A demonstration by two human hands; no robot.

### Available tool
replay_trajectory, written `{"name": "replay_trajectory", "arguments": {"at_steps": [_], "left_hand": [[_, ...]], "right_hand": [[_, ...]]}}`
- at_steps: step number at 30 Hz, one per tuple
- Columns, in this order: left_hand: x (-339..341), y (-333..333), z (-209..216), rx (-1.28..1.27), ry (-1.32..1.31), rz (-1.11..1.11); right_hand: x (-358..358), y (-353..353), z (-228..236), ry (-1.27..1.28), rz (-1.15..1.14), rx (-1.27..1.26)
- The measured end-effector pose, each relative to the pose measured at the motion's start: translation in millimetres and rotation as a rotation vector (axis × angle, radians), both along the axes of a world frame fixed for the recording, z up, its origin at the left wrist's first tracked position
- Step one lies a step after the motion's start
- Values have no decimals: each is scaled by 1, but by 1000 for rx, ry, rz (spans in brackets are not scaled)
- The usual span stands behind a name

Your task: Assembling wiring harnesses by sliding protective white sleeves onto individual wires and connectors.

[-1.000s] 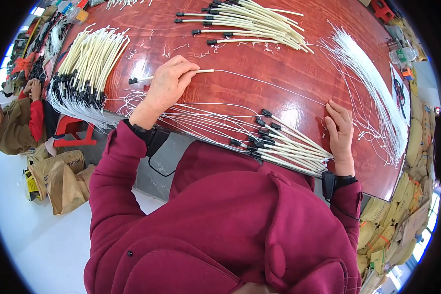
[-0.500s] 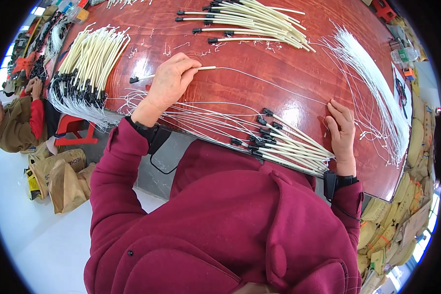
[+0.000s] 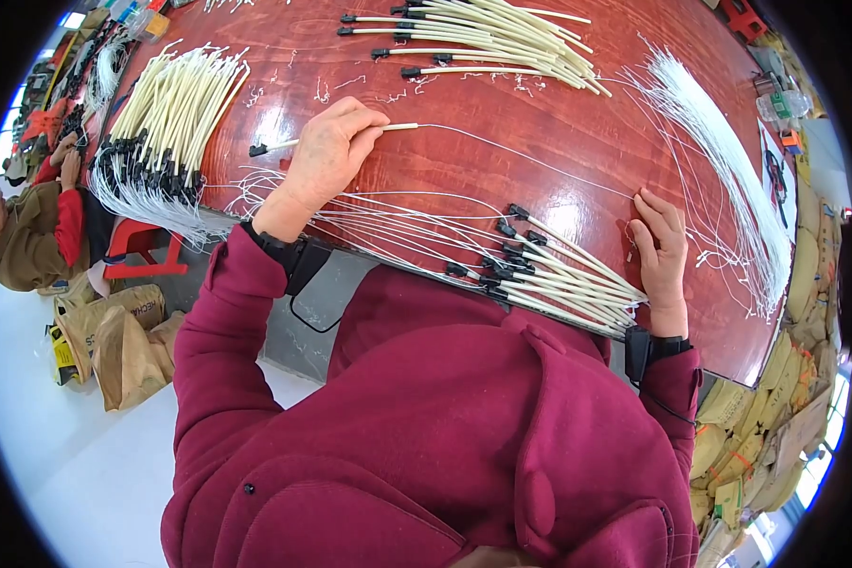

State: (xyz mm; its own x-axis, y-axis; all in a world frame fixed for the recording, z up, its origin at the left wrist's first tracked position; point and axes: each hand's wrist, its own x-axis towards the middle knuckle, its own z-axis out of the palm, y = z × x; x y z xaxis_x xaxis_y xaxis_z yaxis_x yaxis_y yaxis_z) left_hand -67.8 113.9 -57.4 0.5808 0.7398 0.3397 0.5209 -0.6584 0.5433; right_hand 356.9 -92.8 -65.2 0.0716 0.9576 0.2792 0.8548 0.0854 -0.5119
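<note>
My left hand (image 3: 329,151) is closed round a thin cream tube (image 3: 402,126) with a black end piece (image 3: 258,150). From the tube's right end a white string (image 3: 525,155) runs across to my right hand (image 3: 661,241), whose fingers are pinched on it at the fingertips. The string bows slightly between the two hands. Close to my right wrist lies a bunch of similar tubes (image 3: 577,284), their black ends pointing left. Loose white strings (image 3: 398,222) trail from that bunch leftward, passing below my left hand.
More cream tubes (image 3: 502,38) lie at the far middle, beside string scraps. A pile of tubes (image 3: 185,104) with hanging strings covers the table's left end. Along the right lies a long bundle of white strings (image 3: 719,151). Another person (image 3: 43,227) sits at left, near a red stool (image 3: 142,248).
Both my hands keep almost the same places, with the tube and string still between them. The other person's hands at left have shifted slightly.
</note>
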Motion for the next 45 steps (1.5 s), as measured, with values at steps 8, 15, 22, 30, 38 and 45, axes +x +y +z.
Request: {"name": "replay_trajectory", "arguments": {"at_steps": [8,15,22,30,38,45], "left_hand": [[21,3,-3,191,76,-48],[143,-9,-1,396,373,-468],[188,-49,16,474,267,-418],[114,10,12,21,391,253],[115,2,-2,-16,379,75],[90,3,3,-76,-10,146]], "right_hand": [[-1,5,1,10,10,-16],[-30,12,11,-115,90,-65],[-37,15,14,-188,40,-13],[-19,46,16,-248,77,63],[-39,58,11,-266,111,100],[-29,45,11,-234,154,149]]}}
